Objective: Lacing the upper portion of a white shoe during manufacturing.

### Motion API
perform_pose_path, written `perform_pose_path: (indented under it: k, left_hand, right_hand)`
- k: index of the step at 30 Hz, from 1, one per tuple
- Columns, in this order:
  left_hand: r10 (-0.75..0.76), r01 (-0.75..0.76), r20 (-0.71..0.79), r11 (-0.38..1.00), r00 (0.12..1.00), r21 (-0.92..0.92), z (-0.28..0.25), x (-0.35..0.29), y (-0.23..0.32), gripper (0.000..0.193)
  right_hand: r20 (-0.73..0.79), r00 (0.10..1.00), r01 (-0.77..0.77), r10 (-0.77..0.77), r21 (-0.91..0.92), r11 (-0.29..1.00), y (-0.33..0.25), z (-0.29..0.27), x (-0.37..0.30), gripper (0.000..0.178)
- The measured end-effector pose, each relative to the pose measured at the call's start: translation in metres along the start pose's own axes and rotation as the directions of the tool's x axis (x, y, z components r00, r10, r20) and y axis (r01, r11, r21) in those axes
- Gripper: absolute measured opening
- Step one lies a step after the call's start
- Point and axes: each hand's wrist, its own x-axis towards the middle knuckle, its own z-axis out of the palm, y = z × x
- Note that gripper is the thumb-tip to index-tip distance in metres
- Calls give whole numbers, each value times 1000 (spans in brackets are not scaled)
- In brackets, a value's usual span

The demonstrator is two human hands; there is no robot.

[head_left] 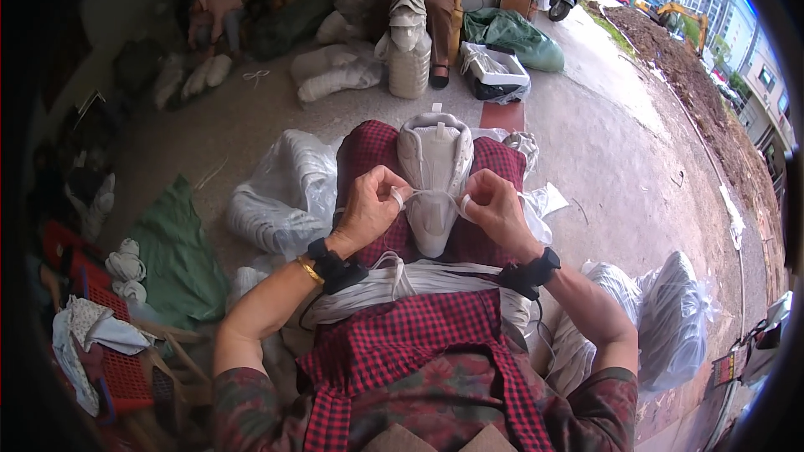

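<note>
A white shoe upper [435,151] is propped between my knees, its tongue standing up at the far end. Across its front part runs a thin white shoelace [432,192]. My left hand [371,208] pinches the lace on the left side of the shoe, with a loop of it around the fingers. On the right side, my right hand [496,208] is closed on the other part of the same lace. A thick bundle of white laces [419,282] lies over my lap, on the red-and-black checked apron [402,335].
Clear plastic bags of stacked white pieces stand by my left knee [289,192] and on the right [674,318]. Left are a green sack [180,243] and a red basket [126,351]. Ahead, a seated person [423,0] handles a shoe above a pale stack [409,67].
</note>
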Motion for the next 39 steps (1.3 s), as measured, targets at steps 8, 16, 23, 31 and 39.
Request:
perform_pose_path:
  k: [8,16,23,31,39]
  left_hand:
    - [-138,133,-11,973,990,-190,1,-3,10,9]
    - [-72,72,-2,997,997,17,6,-8,18,12]
    - [1,12,-111,993,994,120,4,-11,27,14]
    - [-17,24,-73,996,997,90,4,-11,27,12]
    - [-16,31,-85,983,996,179,7,-6,33,13]
  right_hand:
    - [-21,989,-145,144,-94,985,4,-3,10,17]
    - [-70,996,25,-50,-322,947,-10,22,11,21]
    - [-14,981,-196,196,-36,980,-3,9,18,20]
    - [0,971,-240,240,30,970,4,9,19,21]
    - [54,959,-282,277,119,952,-1,7,16,21]
